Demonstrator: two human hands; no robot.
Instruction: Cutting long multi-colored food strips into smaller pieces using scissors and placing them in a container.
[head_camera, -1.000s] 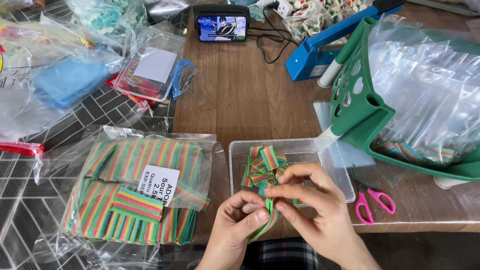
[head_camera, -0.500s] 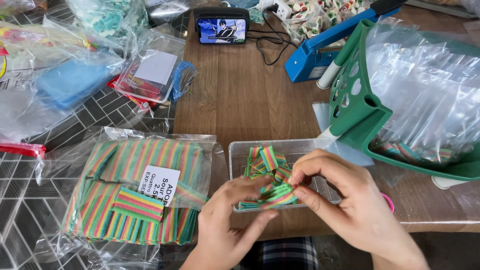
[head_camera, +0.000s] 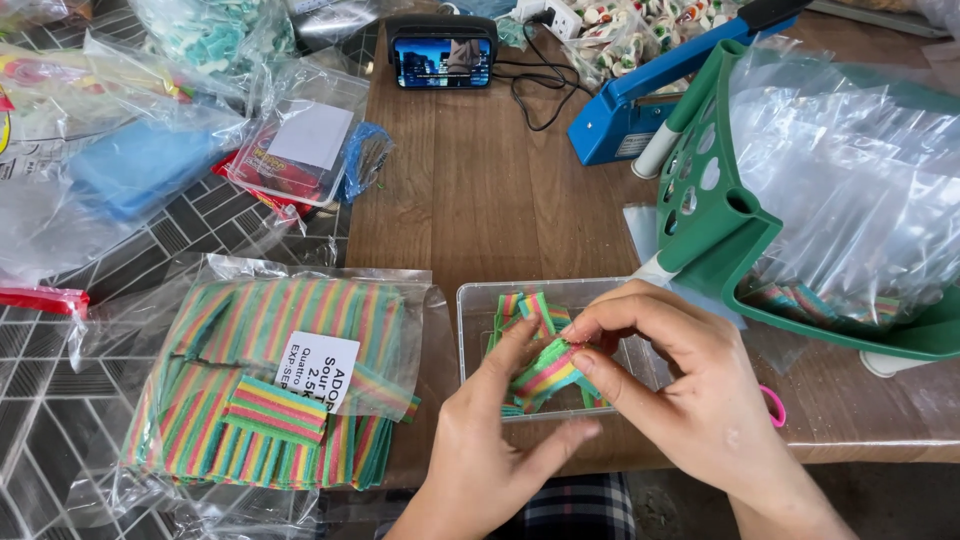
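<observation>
My left hand (head_camera: 488, 440) and my right hand (head_camera: 680, 385) both pinch a bundle of rainbow-striped sour candy strips (head_camera: 546, 371) just above a clear plastic tub (head_camera: 477, 318). More striped strips lie in the tub under my fingers. To the left lies a large clear bag of the same rainbow strips (head_camera: 270, 380) with a white label, and a small stack of cut strips (head_camera: 276, 408) rests on top of it.
A green frame holding an open clear bag (head_camera: 800, 190) stands at the right, with strips at its bottom. A blue heat sealer (head_camera: 640, 110) and a phone on a stand (head_camera: 442, 60) sit at the back. Pink scissors (head_camera: 774, 405) peek out beside my right hand. Candy bags crowd the left.
My hands have lifted the striped strips out of the tub and folded them from a flat length into a compact bundle, with the right hand closing over it.
</observation>
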